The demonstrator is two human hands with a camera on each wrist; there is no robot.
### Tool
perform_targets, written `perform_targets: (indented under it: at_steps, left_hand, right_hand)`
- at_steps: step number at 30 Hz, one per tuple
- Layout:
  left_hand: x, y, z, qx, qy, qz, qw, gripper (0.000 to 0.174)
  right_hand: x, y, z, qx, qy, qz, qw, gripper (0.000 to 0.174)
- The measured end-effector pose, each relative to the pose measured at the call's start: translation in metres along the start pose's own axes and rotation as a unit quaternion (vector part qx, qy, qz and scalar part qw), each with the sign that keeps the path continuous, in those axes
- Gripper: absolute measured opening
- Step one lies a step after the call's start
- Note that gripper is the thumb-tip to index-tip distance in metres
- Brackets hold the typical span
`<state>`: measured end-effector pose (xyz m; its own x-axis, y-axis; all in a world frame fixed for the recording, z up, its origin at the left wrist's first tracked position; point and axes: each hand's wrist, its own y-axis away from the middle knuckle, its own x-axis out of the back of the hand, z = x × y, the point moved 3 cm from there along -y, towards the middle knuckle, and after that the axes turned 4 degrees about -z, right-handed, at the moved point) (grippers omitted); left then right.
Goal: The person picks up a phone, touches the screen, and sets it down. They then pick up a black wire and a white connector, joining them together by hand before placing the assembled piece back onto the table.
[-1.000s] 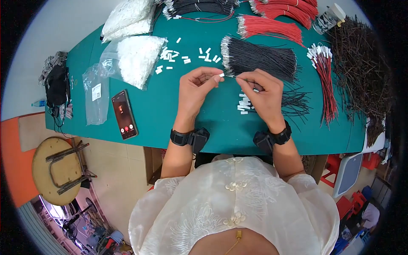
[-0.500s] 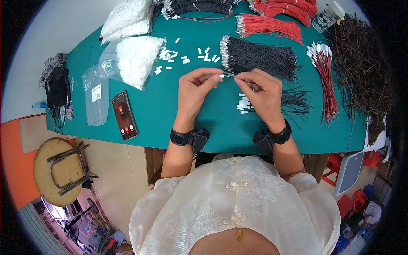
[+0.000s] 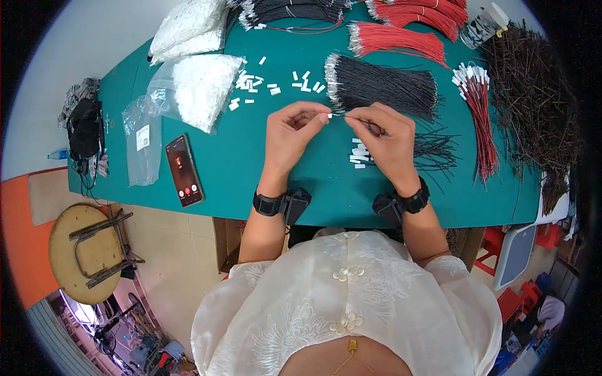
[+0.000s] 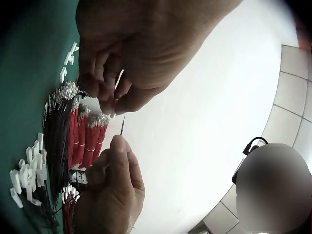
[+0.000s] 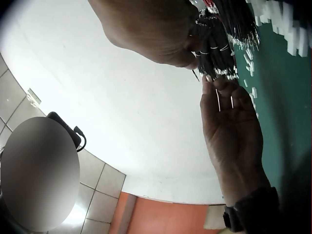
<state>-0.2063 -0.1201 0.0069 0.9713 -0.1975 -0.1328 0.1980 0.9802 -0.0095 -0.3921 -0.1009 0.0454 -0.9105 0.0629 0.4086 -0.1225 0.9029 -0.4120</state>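
Your left hand [image 3: 288, 135] is pinching a small white piece [image 3: 330, 116] between thumb and fingertip, and your right hand [image 3: 390, 135] is pinching a thin dark wire [image 3: 339, 114] near its end. In the head view, both hands are working on your side of the black wire bundle [image 3: 385, 84], with the white piece sitting just beside its metal-tipped left end. Loose white pieces [image 3: 274, 89] are lying left of that bundle. Well to its left, a clear bag [image 3: 143, 166] is bearing a label [image 3: 143, 138] whose print is too small to read, and a phone [image 3: 185, 169] is showing icons but no legible words.

From the left wrist, the wire tip is pointing towards the white piece, close but seemingly apart, with the black wire bundle standing behind. The wire is probably light and bendy, so holding it near the tip should prevent buckling.

From the right wrist, the white piece is showing as a sliver at your left fingertips. It is looking like light, stiff plastic, perhaps slippery; its sides should give the best hold, leaving the end facing the wire uncovered. No brand is showing legibly.
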Motion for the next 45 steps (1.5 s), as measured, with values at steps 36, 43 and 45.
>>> perform_targets:
  at_steps: [36,43,45]
  left_hand:
    - [0.0007,0.0021,0.0008,-0.017,-0.021,-0.008,1.0,0.009]
    - [0.0031,0.0006,0.0012,0.006,0.024,-0.004,1.0,0.015]
    - [0.0041,0.0005,0.0026,0.002,0.034,-0.001,0.999,0.017]
  right_hand:
    - [0.0014,0.0003,-0.0026,-0.013,-0.013,-0.032,0.999,0.01]
    - [0.0056,-0.0014,-0.0053,0.0,0.006,0.01,1.0,0.009]
    - [0.0059,-0.002,-0.0055,0.009,0.014,0.015,1.0,0.009]
